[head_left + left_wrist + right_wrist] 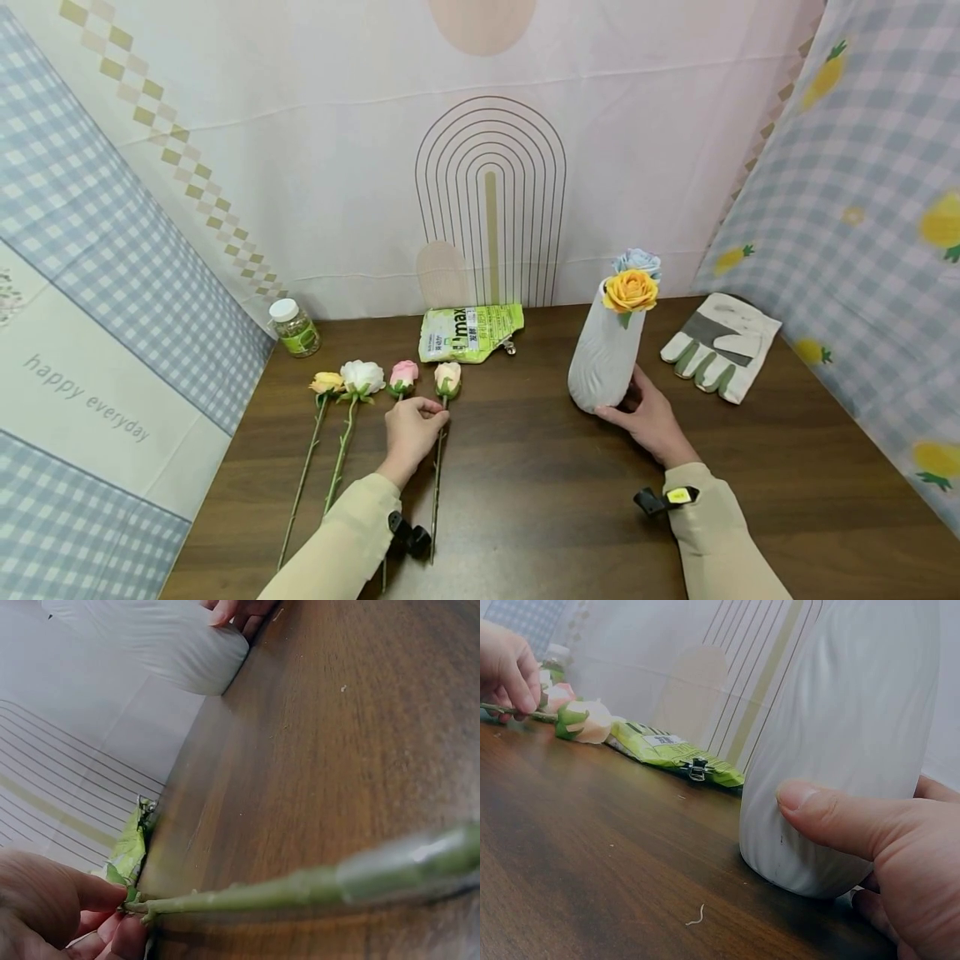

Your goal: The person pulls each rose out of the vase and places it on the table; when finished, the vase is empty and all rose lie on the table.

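My left hand (414,433) pinches the stem of a peach rose (447,379) just below its bloom; in the left wrist view the green stem (247,896) runs out from the fingertips. Beside it on the table lie a pink rose (403,377), a white flower (362,378) and a yellow rose (327,383). My right hand (654,419) grips the lower part of a white ribbed vase (606,354), thumb on the near side. An orange-yellow rose (631,292) and a light blue one (639,262) stand in the vase. The far fingers are partly hidden behind it.
A green-and-white packet (471,333) with a metal clip (510,347) lies near the back wall. At the back left stands a white-capped jar (295,328). A white, grey and green work glove (722,346) lies right of the vase. Patterned cloth hangs around the wooden table (540,492).
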A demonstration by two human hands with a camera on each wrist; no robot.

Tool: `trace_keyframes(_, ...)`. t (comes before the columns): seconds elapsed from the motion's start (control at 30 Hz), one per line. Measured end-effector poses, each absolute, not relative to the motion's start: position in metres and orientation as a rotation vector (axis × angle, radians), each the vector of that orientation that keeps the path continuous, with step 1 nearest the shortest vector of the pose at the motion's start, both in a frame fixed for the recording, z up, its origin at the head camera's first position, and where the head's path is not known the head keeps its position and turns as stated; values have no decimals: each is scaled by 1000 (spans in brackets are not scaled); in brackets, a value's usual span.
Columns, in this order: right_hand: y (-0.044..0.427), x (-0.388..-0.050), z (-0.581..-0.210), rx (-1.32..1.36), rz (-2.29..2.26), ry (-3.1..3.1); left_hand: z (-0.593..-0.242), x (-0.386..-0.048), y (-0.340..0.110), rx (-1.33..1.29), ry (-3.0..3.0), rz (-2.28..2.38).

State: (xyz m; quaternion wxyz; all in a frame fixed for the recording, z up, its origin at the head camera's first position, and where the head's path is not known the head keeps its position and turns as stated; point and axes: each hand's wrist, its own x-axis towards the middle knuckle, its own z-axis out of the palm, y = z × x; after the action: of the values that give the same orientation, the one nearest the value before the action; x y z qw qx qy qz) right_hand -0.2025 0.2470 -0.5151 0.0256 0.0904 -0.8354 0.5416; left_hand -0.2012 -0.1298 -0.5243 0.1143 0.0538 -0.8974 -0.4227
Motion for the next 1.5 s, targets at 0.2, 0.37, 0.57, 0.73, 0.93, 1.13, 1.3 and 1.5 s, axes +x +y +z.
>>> trace_keyframes(0.2,246,-203,-515,290,1680,-2576,-517,-198,-134,132,-2612,-1199)
trace_keyframes(0.37,245,-203,-512,285,1680,-2585,-495,-197,-138,98,-2528,-1157)
trace_keyframes(0.57,245,-202,-509,262,1661,-2608,-456,-200,-126,31,-2417,-1257)
trace_keyframes(0.73,246,-200,-510,240,1649,-2625,-418,-199,-95,-84,-2328,-1461)
trace_keyframes(0.93,246,-200,-511,241,1639,-2619,-385,-202,-47,-404,-2237,-1626)
trace_keyframes(1.13,249,-206,-522,235,1655,-2606,-365,-211,-2,-625,-2166,-1733)
trace_keyframes(1.3,255,-213,-539,231,1659,-2601,-358,-220,28,-695,-2171,-1821)
trace_keyframes(1.5,255,-216,-543,248,1689,-2575,-357,-230,52,-720,-2235,-1791)
